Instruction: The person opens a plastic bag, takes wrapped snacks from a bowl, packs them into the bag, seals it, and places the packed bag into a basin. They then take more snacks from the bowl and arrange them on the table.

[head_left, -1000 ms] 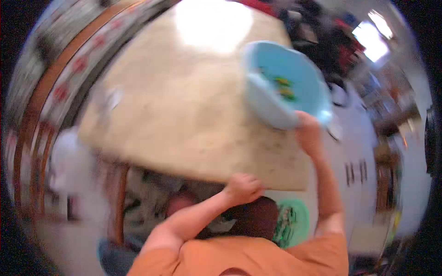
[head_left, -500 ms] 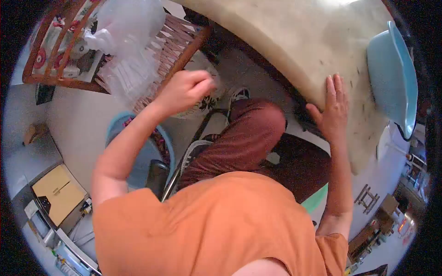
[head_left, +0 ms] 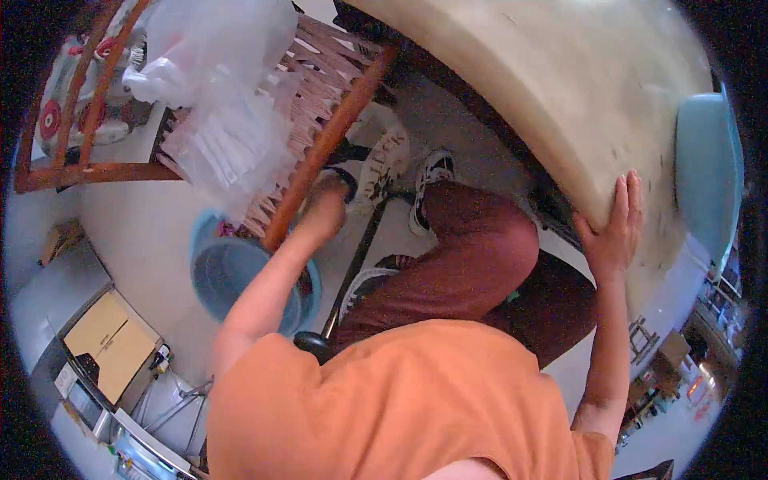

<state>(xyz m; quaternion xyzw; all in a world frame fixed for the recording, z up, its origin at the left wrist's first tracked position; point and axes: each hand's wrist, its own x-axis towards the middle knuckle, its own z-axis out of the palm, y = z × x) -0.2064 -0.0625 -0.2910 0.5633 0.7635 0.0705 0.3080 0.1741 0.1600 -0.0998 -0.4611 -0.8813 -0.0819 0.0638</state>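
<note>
My left hand [head_left: 326,214] reaches down past the front rail of a wooden chair [head_left: 340,132], low and in shadow. Its fingertips are at a dark curved edge, right beside a white item with dark printed letters [head_left: 386,156] on the floor. Those fingers are mostly hidden, and I cannot tell whether they hold anything. On the cream tabletop [head_left: 552,96], near its edge, my right hand [head_left: 614,232] lies flat with fingers stretched and thumb apart. A light blue basin [head_left: 708,176] stands just to its right, tipped on its side.
Clear plastic bags [head_left: 232,104] lie on the chair's woven seat. Below my left forearm are blue tubs [head_left: 232,280] on the floor. A black rod [head_left: 364,248] runs beside my bent leg [head_left: 480,256]. Cardboard [head_left: 112,336] is at the lower left.
My left hand has dropped from a loose fist in front of the chair to low behind its rail. The right hand stays on the table. The view has shifted, showing more of the tubs.
</note>
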